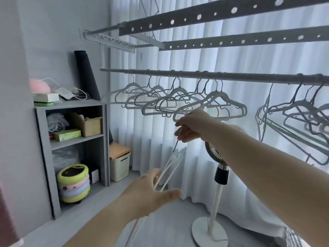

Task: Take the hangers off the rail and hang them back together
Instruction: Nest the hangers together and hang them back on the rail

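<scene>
Right hand (191,126), centre frame: fingers curled round the hooks of a thin bundle of white hangers (171,164), which hangs edge-on below it. How many are in the bundle can't be told.

Left hand (153,190), lower centre: fingers spread and straight against the bundle's lower end, probably touching.

Rail (231,77) runs across mid-frame. A centre cluster (179,102) and a right cluster (300,113) hang from it. Standing fan (219,172) is below the right forearm.
</scene>
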`<state>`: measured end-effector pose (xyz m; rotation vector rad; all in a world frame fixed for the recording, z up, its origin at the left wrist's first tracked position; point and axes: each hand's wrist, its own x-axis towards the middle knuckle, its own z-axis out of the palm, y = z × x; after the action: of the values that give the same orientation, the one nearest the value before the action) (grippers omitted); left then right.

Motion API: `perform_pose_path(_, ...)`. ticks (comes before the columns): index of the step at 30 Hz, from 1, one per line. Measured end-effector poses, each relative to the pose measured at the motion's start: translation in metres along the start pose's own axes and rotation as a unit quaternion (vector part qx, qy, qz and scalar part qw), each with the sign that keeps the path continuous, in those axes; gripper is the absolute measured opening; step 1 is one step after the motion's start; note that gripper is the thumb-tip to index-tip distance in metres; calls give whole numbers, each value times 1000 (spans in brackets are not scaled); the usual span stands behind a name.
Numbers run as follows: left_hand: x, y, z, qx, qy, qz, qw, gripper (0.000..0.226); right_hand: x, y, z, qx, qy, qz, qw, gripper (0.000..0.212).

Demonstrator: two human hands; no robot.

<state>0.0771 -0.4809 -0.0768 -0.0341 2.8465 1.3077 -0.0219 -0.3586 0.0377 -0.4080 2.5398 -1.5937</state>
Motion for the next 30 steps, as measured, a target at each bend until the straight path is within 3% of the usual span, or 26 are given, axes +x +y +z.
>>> perform_pose_path(2,5,-2,2,103,25,-2,994,65,2,0,0,46,7,5,999,27)
perform_pose_path(5,18,-10,1,99,57,18,993,18,5,-1,-4,78,13,1,997,29)
perform_pose_path(13,57,7,1,86,62,48,993,25,16,4,-54,26,47,-18,998,22)
perform_pose_path(18,88,46,7,88,45,64,993,32,28,7,-122,-53,140,-64,987,24)
perform_pose_path(22,122,82,14,40,35,78,996,32,46,11,-189,-193,259,-92,942,22)
perform_pose_path(26,158,112,25,50,41,97,993,32,66,24,-248,-360,361,-118,852,28)
perform_pose_path(30,192,140,37,35,68,92,993,31,86,38,-289,-444,395,-84,800,33)
